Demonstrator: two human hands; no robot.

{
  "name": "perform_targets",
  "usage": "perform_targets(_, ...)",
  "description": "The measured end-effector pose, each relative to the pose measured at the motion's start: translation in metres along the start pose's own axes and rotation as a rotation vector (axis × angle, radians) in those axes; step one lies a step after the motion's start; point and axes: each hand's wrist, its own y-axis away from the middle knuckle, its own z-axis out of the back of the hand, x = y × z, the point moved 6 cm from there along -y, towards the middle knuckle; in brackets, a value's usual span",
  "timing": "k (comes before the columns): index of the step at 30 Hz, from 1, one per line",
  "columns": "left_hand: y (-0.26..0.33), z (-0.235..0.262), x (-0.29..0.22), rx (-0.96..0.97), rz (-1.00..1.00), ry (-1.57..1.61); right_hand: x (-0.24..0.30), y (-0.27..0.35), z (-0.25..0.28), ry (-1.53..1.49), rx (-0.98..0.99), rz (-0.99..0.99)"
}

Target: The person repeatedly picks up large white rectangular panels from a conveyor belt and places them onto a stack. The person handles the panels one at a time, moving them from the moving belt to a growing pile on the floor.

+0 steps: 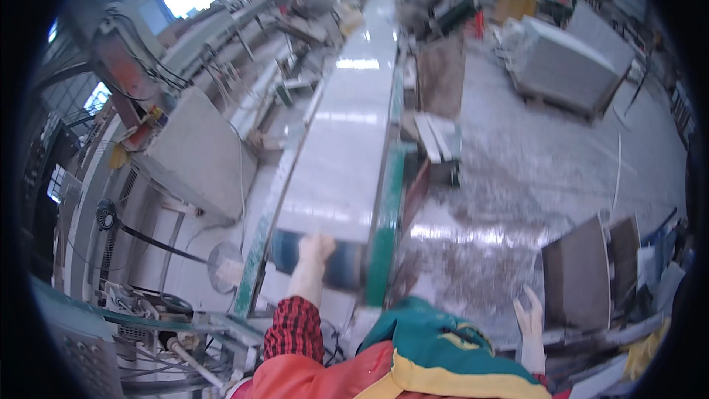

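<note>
My left hand (pixel 316 248), pale and perhaps gloved, is closed at the near end of a long, glossy white slab-like strip (pixel 343 155). Its fingers meet the strip's near edge, above a dark blue roller (pixel 343 263); what they grip, if anything, is hidden. The strip runs away from me between the green side rails (pixel 382 266) of a conveyor. Off to the right, my right hand (pixel 529 313) is raised with its fingers apart and holds nothing. Nearest to it stands a brown-grey panel (pixel 574 277), and I see a gap between them.
Left of the conveyor stand a grey machine housing (pixel 196 151) and a frame with a pulley (pixel 107 214). Stacked pale slabs (pixel 565 63) rest on the floor at the far right. White offcuts (pixel 437 138) lie beside the right rail. Wet-looking floor stretches to the right.
</note>
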Motion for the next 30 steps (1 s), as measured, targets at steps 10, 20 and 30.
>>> perform_targets(10,0.018,-0.056,0.005,0.075,-0.110,-0.280,-0.026,0.160,0.233,1.135,-0.698,-0.533)
perform_targets(20,-0.057,-0.051,0.043,-0.072,-0.471,-0.923,-0.088,0.213,0.225,1.415,-0.773,-0.683)
perform_targets(30,-0.010,-0.060,0.040,-0.050,-0.533,-0.765,-0.097,0.213,0.226,1.386,-0.628,-0.877)
